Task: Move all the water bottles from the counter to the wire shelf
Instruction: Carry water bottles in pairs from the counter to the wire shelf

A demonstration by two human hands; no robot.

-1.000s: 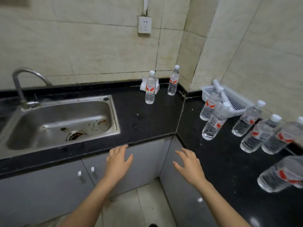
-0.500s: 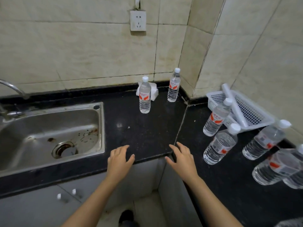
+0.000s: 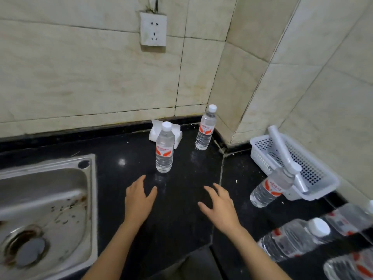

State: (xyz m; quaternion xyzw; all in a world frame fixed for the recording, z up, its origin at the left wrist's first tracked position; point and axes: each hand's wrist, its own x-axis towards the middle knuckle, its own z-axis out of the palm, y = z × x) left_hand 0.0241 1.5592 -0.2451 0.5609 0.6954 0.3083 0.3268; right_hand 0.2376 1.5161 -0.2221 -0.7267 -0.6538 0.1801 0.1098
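Closest in, at the lower right edge, several blurred bottles (image 3: 292, 239) stand crowded together on the black counter (image 3: 181, 229). Both hands hover palm-down over the counter's corner, and neither grips anything. The left hand (image 3: 139, 199) has relaxed, nearly straight fingers. The right hand (image 3: 220, 207) has its fingers spread; whether either touches the stone is unclear.

Just beyond the left fingertips (image 3: 143, 176) the front bottle (image 3: 165, 150) stands upright, near them but apart. To the right, well clear of the right hand, the basket-side bottle (image 3: 268, 188) stands against a white basket (image 3: 262, 158). The steel sink (image 3: 50, 199) lies left.

Farther back the corner bottle (image 3: 204, 130) is upright near the wall, with a white paper pack (image 3: 177, 134) behind the front bottle and a wall socket (image 3: 153, 29) above.
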